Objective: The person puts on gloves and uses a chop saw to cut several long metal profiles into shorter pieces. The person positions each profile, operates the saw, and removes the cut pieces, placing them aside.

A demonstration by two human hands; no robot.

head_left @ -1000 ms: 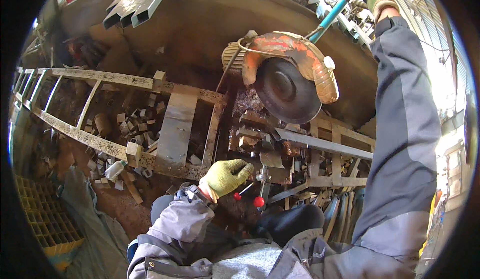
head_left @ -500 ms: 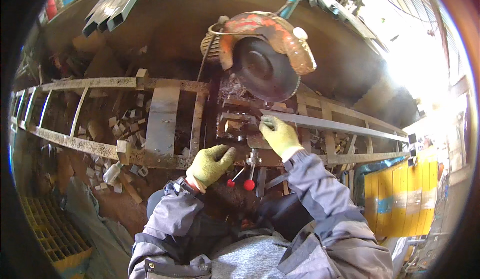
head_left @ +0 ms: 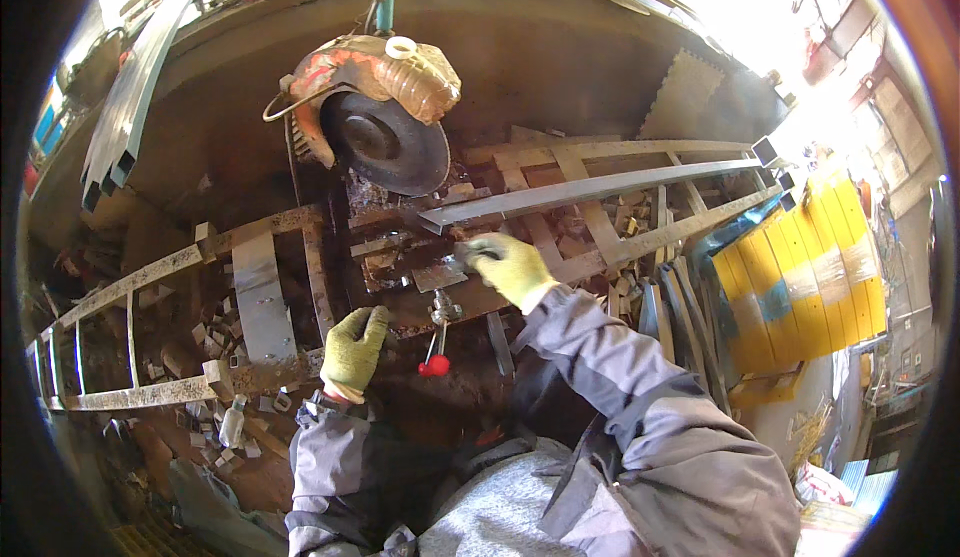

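Observation:
My right hand (head_left: 508, 269), in a yellow-green work glove, is over the clamp plate (head_left: 440, 274) of a cut-off saw, its fingertips pinched together. What they hold, if anything, is too blurred to tell. Just beyond it lies a square metal tube (head_left: 590, 192), its slanted cut end near the vise; the hand is apart from that end. Above the vise is the saw's dark round blade (head_left: 385, 142) under a worn orange guard (head_left: 345, 65). My left hand (head_left: 355, 350), gloved alike, is left of the red-knobbed clamp handle (head_left: 435, 364), thumb and fingers apart, holding nothing.
Rusty ladder-like support frames (head_left: 130, 394) extend to both sides. Several square tubes (head_left: 140, 97) lean at the far left. Small offcuts and a plastic bottle (head_left: 232, 423) lie on the floor at left. Yellow slatted panels (head_left: 800, 267) stand at right.
The view has turned, so the saw appears further left. My right hand has moved off the tube's end toward the clamp. My left hand is now further from the clamp handle.

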